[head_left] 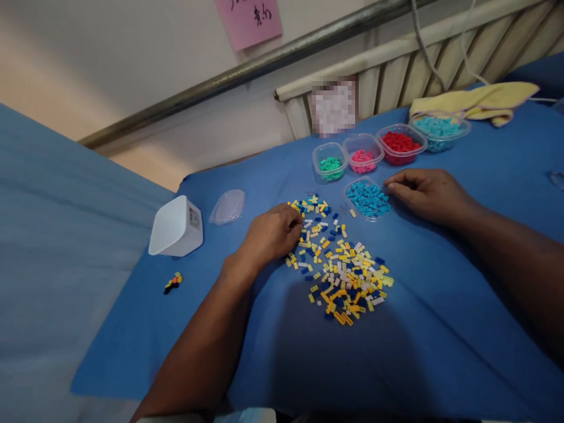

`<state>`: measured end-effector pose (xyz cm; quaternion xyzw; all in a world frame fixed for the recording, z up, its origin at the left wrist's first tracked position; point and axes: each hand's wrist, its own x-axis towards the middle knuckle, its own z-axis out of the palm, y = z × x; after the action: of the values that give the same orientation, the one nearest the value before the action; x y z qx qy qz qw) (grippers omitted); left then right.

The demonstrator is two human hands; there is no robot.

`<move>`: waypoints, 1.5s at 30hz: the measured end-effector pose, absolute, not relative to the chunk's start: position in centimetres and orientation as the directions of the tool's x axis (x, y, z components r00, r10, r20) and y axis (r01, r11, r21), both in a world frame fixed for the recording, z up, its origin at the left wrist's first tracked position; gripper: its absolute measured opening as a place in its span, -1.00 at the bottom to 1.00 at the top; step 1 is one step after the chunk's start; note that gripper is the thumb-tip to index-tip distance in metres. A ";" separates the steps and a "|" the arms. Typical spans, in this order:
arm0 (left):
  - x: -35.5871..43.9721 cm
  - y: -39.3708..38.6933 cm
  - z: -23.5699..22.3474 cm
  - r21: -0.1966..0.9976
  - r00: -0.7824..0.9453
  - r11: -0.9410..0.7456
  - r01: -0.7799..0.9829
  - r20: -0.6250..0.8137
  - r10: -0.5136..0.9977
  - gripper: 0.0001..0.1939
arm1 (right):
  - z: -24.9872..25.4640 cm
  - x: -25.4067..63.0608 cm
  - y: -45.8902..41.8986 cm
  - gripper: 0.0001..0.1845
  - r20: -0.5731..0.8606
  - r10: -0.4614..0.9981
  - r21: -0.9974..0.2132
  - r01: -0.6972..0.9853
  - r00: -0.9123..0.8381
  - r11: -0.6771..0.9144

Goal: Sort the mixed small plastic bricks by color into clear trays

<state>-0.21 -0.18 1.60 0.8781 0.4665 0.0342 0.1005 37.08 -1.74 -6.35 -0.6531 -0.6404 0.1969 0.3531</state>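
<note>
Across the blue-covered surface (445,352), mixed yellow, white and blue bricks (348,276) spread around its middle. Your right hand (429,191), fingers curled together, is beside the tub of blue pieces (368,198); your left hand (274,232) curls at the bricks' left edge, its grip impossible to tell.

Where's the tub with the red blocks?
The red-block tub is at the upper right, between the pink-block tub and the yellow cloth.
</note>
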 end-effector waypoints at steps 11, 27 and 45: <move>10.7 0.5 1.2 0.584 0.708 -0.600 0.546 0.060 0.703 -0.80 | -7.1 37.4 -1.0 -0.76 0.249 0.967 -0.707 0.693 0.058 0.141; 0.7 4.7 2.3 0.351 0.473 -0.545 0.762 0.273 0.838 -0.60 | -7.6 37.4 -1.0 -0.75 0.216 0.972 -0.724 0.683 0.087 0.100; 0.0 -1.5 -0.3 0.224 0.592 -0.548 0.806 -0.263 0.762 0.02 | -6.6 37.1 -2.0 -0.56 0.176 0.979 -0.710 0.702 0.106 0.052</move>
<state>0.04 -1.45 -0.30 0.8772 0.4468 -0.0674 0.1621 37.11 -2.05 -6.62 -0.6588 -0.6378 0.2006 0.3449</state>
